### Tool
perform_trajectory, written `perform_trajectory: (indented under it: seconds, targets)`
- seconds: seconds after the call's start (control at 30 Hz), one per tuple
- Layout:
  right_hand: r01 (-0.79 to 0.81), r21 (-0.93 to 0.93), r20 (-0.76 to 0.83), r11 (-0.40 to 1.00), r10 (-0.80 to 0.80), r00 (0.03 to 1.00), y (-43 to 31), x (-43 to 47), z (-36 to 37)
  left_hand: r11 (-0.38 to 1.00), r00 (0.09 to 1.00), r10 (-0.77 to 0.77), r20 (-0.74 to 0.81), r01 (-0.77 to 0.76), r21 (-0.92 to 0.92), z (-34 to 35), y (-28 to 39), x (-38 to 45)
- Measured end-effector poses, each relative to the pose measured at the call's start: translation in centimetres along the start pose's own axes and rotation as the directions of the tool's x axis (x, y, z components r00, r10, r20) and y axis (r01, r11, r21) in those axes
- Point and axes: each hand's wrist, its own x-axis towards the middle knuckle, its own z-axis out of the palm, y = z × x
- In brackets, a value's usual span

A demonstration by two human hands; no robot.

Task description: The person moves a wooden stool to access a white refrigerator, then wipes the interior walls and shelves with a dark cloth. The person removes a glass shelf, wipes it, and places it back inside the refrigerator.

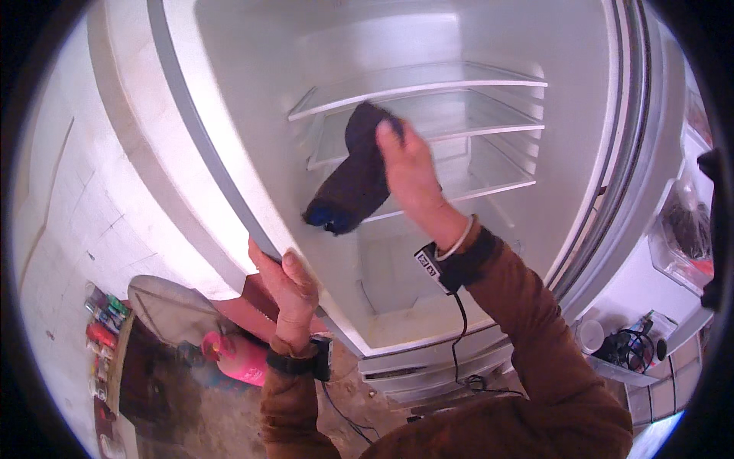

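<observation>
In front of me stands a refrigerator with its inside [390, 281] in view. My right hand [413, 178] holds a dark cloth [358, 172], bunched and hanging down to the left. The cloth is in front of the glass shelves [424, 106], covering part of them; whether it touches any surface I cannot tell. My left hand [289, 290] grips the refrigerator's left front edge [221, 189], thumb on the inner side and fingers around the outside.
Right, the door's bins hold a white cup [589, 335], a black cable [633, 347] and a plastic bag [685, 224]. Lower left are a pink gas cylinder [243, 358], a round board [172, 307] and a shelf [123, 356] with several small containers. Cables [459, 344] hang from both wrist straps.
</observation>
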Motion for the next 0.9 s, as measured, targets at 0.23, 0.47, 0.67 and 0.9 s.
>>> perform_trajectory:
  seconds: [0.23,0.47,0.67,0.9]
  targets:
    - [0.240,-0.328,-0.153,0.914,-0.302,0.941,-3.8,7.4,5.5,0.996,0.999,0.009,-0.031,-0.006,0.090,0.0,-0.4,-0.1]
    - [0.411,-0.273,-0.006,0.870,-0.429,0.903,-2.3,3.0,11.2,0.999,0.997,-0.044,-0.065,0.045,0.021,0.1,0.3,-0.2]
    - [0.214,0.337,0.046,0.917,-0.243,0.969,0.1,-4.7,10.7,0.991,1.000,0.012,-0.029,-0.008,0.135,0.0,0.3,-0.3]
    - [-0.003,0.078,0.191,0.997,-0.012,0.981,5.7,-17.7,8.1,0.949,0.996,-0.019,-0.084,0.044,0.311,0.3,0.1,-1.0]
